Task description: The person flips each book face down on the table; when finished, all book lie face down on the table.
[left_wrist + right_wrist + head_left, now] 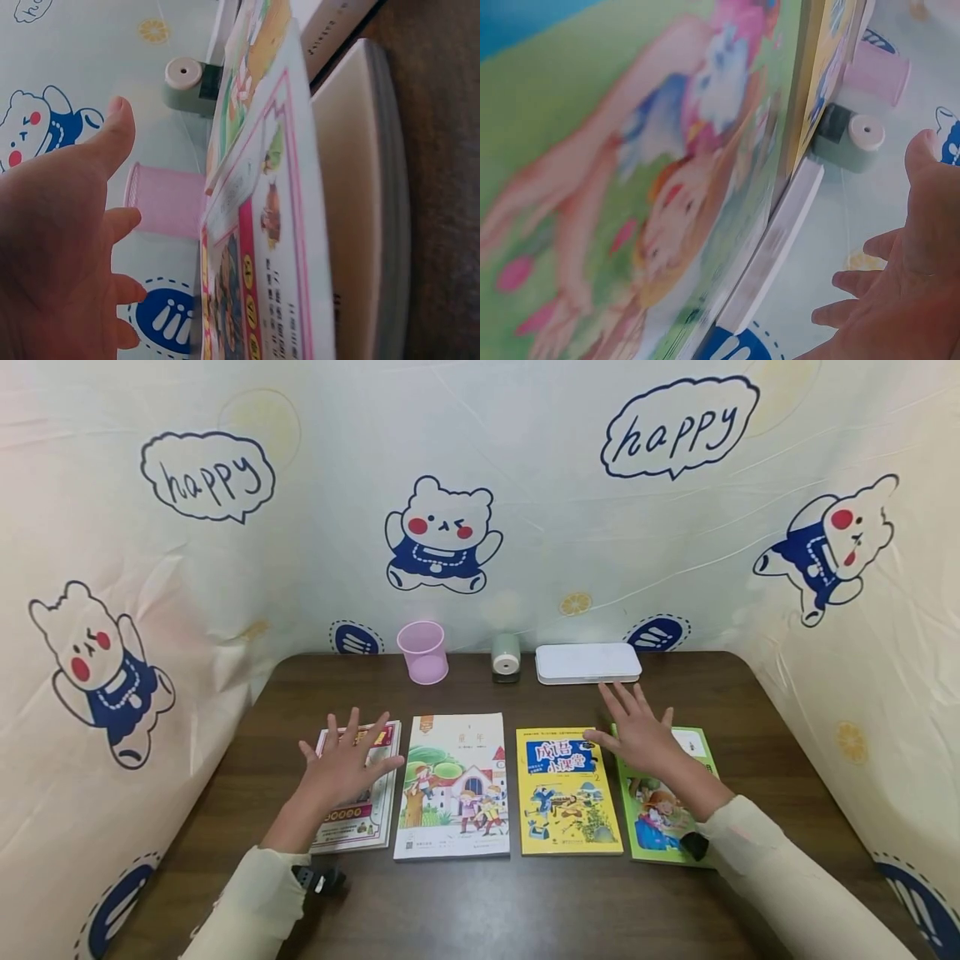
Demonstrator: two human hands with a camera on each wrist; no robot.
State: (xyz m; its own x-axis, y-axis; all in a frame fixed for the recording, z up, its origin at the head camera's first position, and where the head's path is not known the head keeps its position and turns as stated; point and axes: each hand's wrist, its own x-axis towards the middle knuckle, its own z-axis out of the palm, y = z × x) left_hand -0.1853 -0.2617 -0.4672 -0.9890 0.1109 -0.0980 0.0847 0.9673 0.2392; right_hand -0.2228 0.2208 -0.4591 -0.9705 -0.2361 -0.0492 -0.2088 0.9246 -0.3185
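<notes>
My left hand (347, 770) is spread above the leftmost book (352, 827), a white one with a pink-and-red cover. In the left wrist view a gap shows between the palm and that cover. Fingers splayed, my right hand (641, 739) hovers over the green book (663, 810) at the far right, overlapping the corner of the yellow book (570, 802). A white picture book (453, 793) lies between the left and yellow ones. Both hands hold nothing.
Along the back of the dark wooden table (465, 910) stand a pink cup (423, 653), a green pencil sharpener (506, 656) and a flat white case (588, 663). A patterned cloth (540, 552) with cartoon bears hangs behind and at both sides.
</notes>
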